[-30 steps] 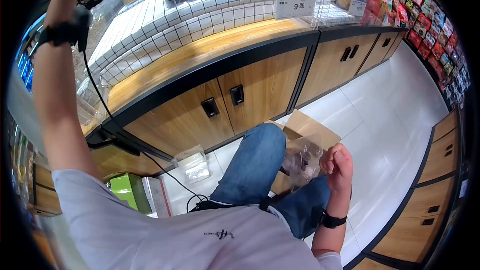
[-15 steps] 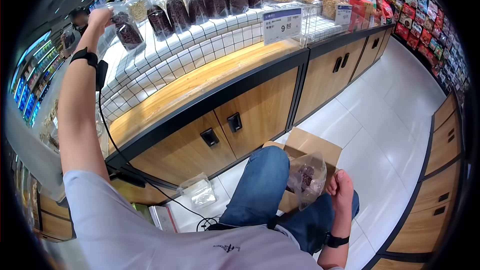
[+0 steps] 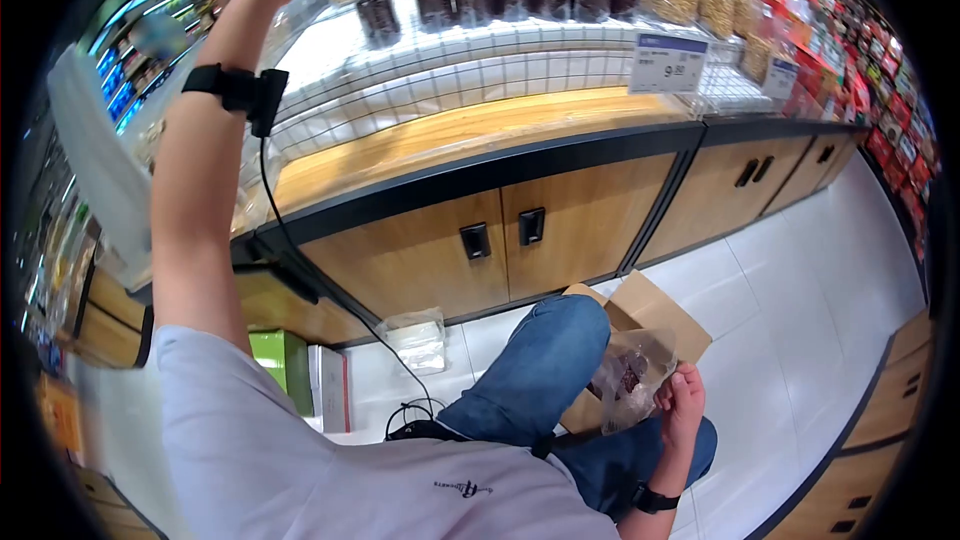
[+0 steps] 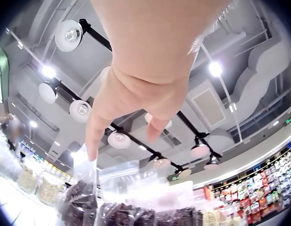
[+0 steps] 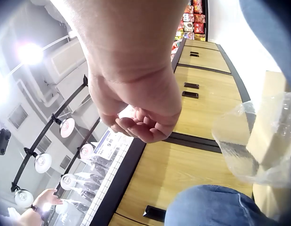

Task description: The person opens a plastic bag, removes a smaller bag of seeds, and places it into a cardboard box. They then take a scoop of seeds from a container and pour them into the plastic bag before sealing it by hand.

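Reaching to dark-filled bag (image 4: 79,203), L hand (image 4: 133,96) w/ grip spread; R hand (image 3: 682,404) loosely curled

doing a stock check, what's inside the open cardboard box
A clear bag with something dark inside shows at the mouth of the box. The bag and the knee hide the rest; anything beneath can't be seen.

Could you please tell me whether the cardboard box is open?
The cardboard box is open: the head view shows a flap spread outward.
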`<state>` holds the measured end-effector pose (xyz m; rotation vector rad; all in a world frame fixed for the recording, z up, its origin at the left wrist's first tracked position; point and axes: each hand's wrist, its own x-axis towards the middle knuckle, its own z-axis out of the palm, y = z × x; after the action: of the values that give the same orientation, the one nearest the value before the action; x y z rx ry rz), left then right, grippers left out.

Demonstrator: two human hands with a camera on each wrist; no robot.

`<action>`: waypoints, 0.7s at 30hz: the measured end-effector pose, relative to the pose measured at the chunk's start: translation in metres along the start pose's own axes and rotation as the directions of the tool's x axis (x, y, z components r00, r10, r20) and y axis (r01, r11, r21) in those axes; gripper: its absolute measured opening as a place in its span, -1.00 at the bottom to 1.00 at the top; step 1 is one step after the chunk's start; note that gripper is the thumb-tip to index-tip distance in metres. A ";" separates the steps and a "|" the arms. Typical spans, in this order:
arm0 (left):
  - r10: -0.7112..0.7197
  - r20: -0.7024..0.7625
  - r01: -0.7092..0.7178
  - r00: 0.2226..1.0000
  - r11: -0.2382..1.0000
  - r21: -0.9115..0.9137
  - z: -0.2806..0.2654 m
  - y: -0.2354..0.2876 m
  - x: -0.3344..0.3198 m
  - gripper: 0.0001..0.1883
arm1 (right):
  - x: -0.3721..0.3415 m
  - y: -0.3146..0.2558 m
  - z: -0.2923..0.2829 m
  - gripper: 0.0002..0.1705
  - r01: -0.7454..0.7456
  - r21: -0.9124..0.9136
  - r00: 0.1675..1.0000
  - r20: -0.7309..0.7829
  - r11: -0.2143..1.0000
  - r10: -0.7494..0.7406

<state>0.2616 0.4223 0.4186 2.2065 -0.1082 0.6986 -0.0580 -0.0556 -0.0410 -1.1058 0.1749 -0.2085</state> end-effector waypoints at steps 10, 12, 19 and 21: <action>0.253 0.274 -0.275 0.928 0.961 0.043 0.045 -0.013 -0.287 -0.55 | 0.001 0.045 0.014 -0.71 -0.097 0.075 0.952 0.297 0.992 0.071; 0.107 0.470 -0.111 0.876 0.994 -0.019 0.053 -0.027 -0.327 -0.59 | -0.005 0.056 0.016 -0.72 -0.147 0.087 0.951 0.286 0.985 0.117; -0.297 0.799 0.116 0.523 0.954 0.278 0.115 -0.179 -0.413 -0.46 | -0.024 0.094 0.010 -0.74 -0.235 0.176 0.939 0.295 0.956 0.176; -0.361 0.832 -0.030 0.422 0.911 0.411 0.134 -0.237 -0.445 -0.43 | -0.023 0.103 0.006 -0.75 -0.244 0.162 0.950 0.238 0.956 0.202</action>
<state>0.0166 0.4207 -0.0418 2.6719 -0.3067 -0.7545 -0.0708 -0.0004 -0.1301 -0.9023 0.0799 0.0997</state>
